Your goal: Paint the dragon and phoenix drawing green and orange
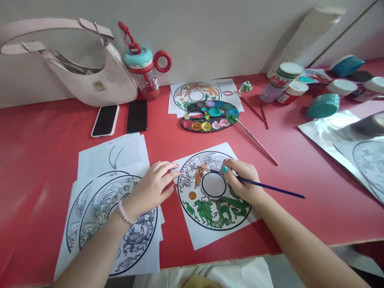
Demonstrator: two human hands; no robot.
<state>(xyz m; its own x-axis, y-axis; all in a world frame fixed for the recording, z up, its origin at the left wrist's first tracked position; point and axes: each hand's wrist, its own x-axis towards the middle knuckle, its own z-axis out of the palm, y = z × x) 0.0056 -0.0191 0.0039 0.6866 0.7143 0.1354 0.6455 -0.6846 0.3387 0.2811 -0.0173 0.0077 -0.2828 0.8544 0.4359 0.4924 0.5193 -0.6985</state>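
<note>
My right hand [242,180] grips a dark blue paintbrush [270,187], its tip touching the orange-painted bird on a printed sheet [195,238]. That sheet bears a round design with a green-painted dragon [220,210] at the bottom and a small orange ball at its left. Fingers spread, my left hand [156,182] rests with its fingertips at the sheet's left edge and wears a pink bead bracelet. Under my left forearm lie several unpainted printed sheets [99,196]. Beyond the painted sheet sits a black palette [196,127] with wells of many paint colours.
At the back left stand a pale handbag [99,86] and a donut-lidded cup [144,76], with two phones [105,121] before them. A brush [258,142] leans on the palette. Paint jars [324,105] and a plastic-covered sheet [360,148] are at the right of the red table [39,148].
</note>
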